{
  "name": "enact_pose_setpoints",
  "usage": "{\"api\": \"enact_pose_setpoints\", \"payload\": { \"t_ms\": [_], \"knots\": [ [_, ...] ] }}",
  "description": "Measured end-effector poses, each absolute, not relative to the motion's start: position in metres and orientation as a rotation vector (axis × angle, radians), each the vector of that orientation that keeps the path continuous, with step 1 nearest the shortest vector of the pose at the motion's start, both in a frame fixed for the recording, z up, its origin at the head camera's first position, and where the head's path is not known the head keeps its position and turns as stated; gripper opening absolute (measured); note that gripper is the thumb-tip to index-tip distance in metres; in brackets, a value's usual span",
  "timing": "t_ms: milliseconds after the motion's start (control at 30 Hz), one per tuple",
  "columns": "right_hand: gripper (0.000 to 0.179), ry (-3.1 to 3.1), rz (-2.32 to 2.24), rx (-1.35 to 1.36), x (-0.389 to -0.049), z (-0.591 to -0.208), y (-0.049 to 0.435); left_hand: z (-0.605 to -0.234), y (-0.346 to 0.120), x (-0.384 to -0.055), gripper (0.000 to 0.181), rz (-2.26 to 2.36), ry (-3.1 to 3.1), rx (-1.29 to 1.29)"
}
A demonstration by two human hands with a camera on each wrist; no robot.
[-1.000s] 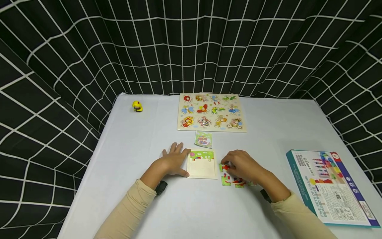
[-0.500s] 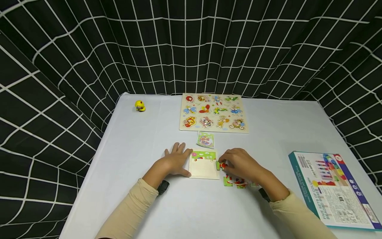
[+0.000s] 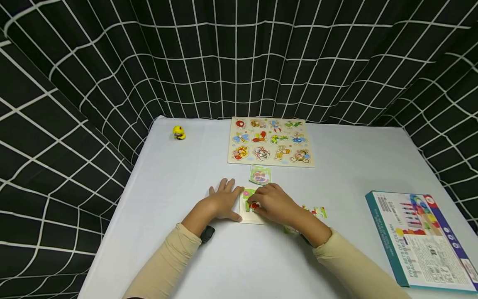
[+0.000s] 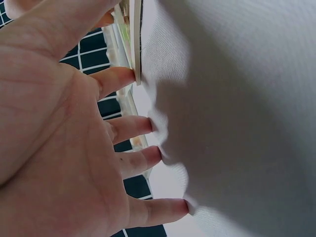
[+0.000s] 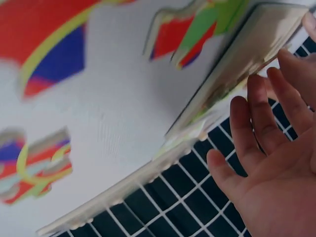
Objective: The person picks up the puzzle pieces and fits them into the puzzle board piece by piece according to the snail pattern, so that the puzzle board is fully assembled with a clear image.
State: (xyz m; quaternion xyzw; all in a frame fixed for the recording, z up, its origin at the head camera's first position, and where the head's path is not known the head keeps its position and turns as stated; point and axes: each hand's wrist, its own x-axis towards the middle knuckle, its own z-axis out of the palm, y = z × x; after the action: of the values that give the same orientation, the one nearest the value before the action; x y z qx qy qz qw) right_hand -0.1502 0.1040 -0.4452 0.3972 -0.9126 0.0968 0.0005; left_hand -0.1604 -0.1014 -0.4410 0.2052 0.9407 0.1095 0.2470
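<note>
Two bare hands near the centre of the head view. Left hand (image 3: 220, 204) spread, thumb and index finger at the left rim of a wooden puzzle tray (image 3: 249, 219); in the left wrist view, unlike from above, three fingertips clearly down on the white tablecloth (image 4: 242, 113). Right hand (image 3: 276, 203) pinching a red-and-green jigsaw piece (image 3: 252, 207) over the tray in the head view, contact with the tray impossible to tell; same pinch unclear in the right wrist view. Loose jigsaw pieces (image 5: 37, 165) at left and top of that view, partly hidden by the right forearm (image 3: 313, 229) in the head view. Only in the head view: yellow toy figure (image 3: 179, 133), upper left; printed cardboard box (image 3: 425, 245), lower right.
</note>
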Motion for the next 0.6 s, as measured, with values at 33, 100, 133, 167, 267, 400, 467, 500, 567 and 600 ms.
{"api": "enact_pose_setpoints", "payload": {
  "t_ms": [33, 100, 133, 167, 267, 400, 467, 500, 567, 600],
  "knots": [
    [0.027, -2.866, 0.295, 1.243, -0.1504, -0.4462, 0.1021, -0.4411, -0.1013, -0.1605, 0.095, 0.301, 2.563, 0.558],
    [0.026, -2.868, 0.280, 1.231, -0.1506, -0.4475, 0.0994, -0.4421, -0.1016, -0.1609, 0.095, 0.301, 2.562, 0.557],
    [0.026, -2.871, 0.275, 1.222, -0.1505, -0.4480, 0.0986, -0.4427, -0.1015, -0.1611, 0.095, 0.299, 2.562, 0.558],
    [0.026, -2.875, 0.271, 1.215, -0.1504, -0.4485, 0.0981, -0.4431, -0.1014, -0.1613, 0.095, 0.299, 2.561, 0.558],
    [0.026, -2.881, 0.266, 1.198, -0.1501, -0.4492, 0.0969, -0.4439, -0.1014, -0.1618, 0.095, 0.300, 2.558, 0.556],
    [0.026, -2.875, 0.250, 1.189, -0.1500, -0.4500, 0.0950, -0.4436, -0.1015, -0.1619, 0.096, 0.295, 2.561, 0.556],
    [0.025, -2.874, 0.242, 1.182, -0.1498, -0.4499, 0.0940, -0.4427, -0.1015, -0.1616, 0.096, 0.294, 2.563, 0.558],
    [0.025, -2.875, 0.235, 1.177, -0.1496, -0.4500, 0.0936, -0.4423, -0.1016, -0.1614, 0.096, 0.295, 2.565, 0.559],
    [0.025, -2.879, 0.225, 1.167, -0.1492, -0.4498, 0.0931, -0.4416, -0.1015, -0.1610, 0.095, 0.296, 2.567, 0.560],
    [0.025, -2.881, 0.219, 1.162, -0.1490, -0.4498, 0.0929, -0.4417, -0.1013, -0.1611, 0.095, 0.293, 2.568, 0.562]
  ]
}}
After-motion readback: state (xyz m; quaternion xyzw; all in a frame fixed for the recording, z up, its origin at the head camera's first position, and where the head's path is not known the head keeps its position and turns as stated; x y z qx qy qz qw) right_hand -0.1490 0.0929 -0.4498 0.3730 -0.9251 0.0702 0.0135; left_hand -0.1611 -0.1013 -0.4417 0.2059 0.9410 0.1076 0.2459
